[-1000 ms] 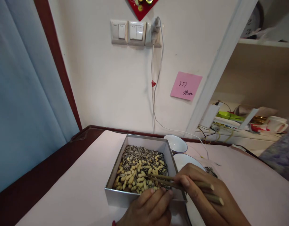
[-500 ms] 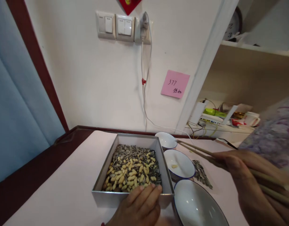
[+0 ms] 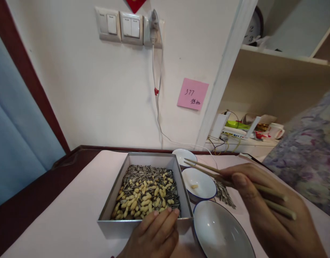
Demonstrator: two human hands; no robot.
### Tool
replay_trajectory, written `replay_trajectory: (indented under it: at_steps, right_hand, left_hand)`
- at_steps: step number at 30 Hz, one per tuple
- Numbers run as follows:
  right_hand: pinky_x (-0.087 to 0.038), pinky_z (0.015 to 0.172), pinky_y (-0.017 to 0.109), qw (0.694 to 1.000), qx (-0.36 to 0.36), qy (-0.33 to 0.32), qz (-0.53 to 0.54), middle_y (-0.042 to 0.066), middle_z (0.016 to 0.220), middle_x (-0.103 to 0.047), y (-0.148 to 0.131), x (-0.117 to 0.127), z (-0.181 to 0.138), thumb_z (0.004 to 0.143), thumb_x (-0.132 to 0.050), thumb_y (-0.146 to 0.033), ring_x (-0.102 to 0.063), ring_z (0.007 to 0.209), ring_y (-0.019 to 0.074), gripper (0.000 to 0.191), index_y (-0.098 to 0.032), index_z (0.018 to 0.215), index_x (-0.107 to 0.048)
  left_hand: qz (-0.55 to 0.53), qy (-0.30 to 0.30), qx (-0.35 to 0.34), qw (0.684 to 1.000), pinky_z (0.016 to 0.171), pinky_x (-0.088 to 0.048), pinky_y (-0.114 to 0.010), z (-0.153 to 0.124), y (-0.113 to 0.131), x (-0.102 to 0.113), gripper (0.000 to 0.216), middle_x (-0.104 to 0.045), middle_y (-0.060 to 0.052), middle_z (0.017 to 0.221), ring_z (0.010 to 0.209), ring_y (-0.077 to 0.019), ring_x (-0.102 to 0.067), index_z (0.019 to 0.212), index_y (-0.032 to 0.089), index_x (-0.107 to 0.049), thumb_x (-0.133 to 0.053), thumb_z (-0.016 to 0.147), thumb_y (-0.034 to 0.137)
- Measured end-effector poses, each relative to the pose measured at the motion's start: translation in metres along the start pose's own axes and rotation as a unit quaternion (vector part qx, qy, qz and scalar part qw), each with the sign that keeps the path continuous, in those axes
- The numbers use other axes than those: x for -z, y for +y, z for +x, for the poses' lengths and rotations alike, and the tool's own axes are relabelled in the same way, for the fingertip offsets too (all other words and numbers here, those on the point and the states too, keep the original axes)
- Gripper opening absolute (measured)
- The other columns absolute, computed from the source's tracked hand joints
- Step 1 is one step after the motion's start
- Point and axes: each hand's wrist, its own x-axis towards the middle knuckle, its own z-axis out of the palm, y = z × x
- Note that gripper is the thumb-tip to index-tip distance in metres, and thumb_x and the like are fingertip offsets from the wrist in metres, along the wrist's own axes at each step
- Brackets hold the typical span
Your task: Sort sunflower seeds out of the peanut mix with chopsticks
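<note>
My right hand (image 3: 269,204) is closed round a pair of wooden chopsticks (image 3: 205,169). Their tips hang over the bowls, slightly apart, with nothing between them. My left hand (image 3: 154,233) grips the near wall of a square metal box (image 3: 145,223), fingers hooked over its rim; the thumb is hidden. Inside the box lie peanuts in the shell (image 3: 139,200) toward the near side and striped sunflower seeds (image 3: 146,173) toward the back. A white middle bowl (image 3: 205,184) holds one peanut (image 3: 194,186). Behind it stands a small bowl (image 3: 181,154), and nearer me a larger bowl (image 3: 221,229).
A pile of striped seeds (image 3: 225,195) lies on the pink table covering (image 3: 71,200), right of the bowls. A white cable (image 3: 181,143) runs down the wall. A person in a floral garment (image 3: 310,150) is at the right. A shelf (image 3: 234,143) holds a router and mug.
My right hand has moved left with the chopsticks, bringing their tips over the bowls. The whole view has shifted slightly. My left hand stays on the box.
</note>
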Motion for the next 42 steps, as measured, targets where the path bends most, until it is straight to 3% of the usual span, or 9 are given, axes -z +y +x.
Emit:
replay_trajectory:
  at_steps: [5, 10, 22, 42]
  right_hand:
    - [-0.05, 0.065, 0.019, 0.989, 0.0, -0.116, 0.087, -0.003, 0.085, -0.067, -0.007, -0.023, 0.001, 0.107, -0.048, -0.033, -0.065, 0.077, 0.01, 0.024, -0.026, 0.093, -0.066]
    - [-0.046, 0.066, 0.022, 0.976, -0.035, -0.172, 0.129, -0.002, 0.081, -0.062, -0.003, -0.044, -0.002, 0.108, -0.047, -0.036, -0.06, 0.074, 0.0111, 0.027, -0.023, 0.09, -0.063]
    - [-0.041, 0.065, 0.024, 0.973, -0.064, -0.186, 0.123, 0.0, 0.077, -0.059, 0.002, -0.074, -0.005, 0.108, -0.042, -0.04, -0.055, 0.071, 0.0133, 0.039, -0.021, 0.078, -0.058]
    - [-0.044, 0.065, 0.026, 0.966, -0.077, -0.193, 0.152, 0.001, 0.08, -0.061, -0.001, -0.068, -0.006, 0.109, -0.043, -0.041, -0.058, 0.072, 0.0145, 0.035, -0.021, 0.085, -0.061]
  left_hand:
    - [0.01, 0.01, -0.002, 1.0, 0.123, -0.017, -0.033, 0.001, 0.0, 0.001, 0.021, -0.064, 0.0, 0.136, 0.129, -0.0147, -0.051, 0.1, 0.026, -0.073, -0.053, 0.1, 0.02]
    - [0.019, 0.015, 0.005, 1.0, 0.122, -0.018, -0.033, 0.004, 0.002, 0.001, 0.02, -0.064, 0.0, 0.135, 0.129, -0.014, -0.051, 0.098, 0.026, -0.073, -0.053, 0.1, 0.022]
    - [0.024, 0.032, 0.015, 0.999, 0.123, -0.019, -0.033, 0.003, 0.004, -0.002, 0.013, -0.063, 0.001, 0.135, 0.128, -0.0131, -0.052, 0.095, 0.027, -0.072, -0.061, 0.097, 0.022]
    - [0.023, 0.022, 0.014, 0.999, 0.123, -0.018, -0.033, 0.0, 0.005, -0.004, 0.014, -0.064, 0.002, 0.136, 0.13, -0.0131, -0.05, 0.098, 0.028, -0.072, -0.06, 0.097, 0.022]
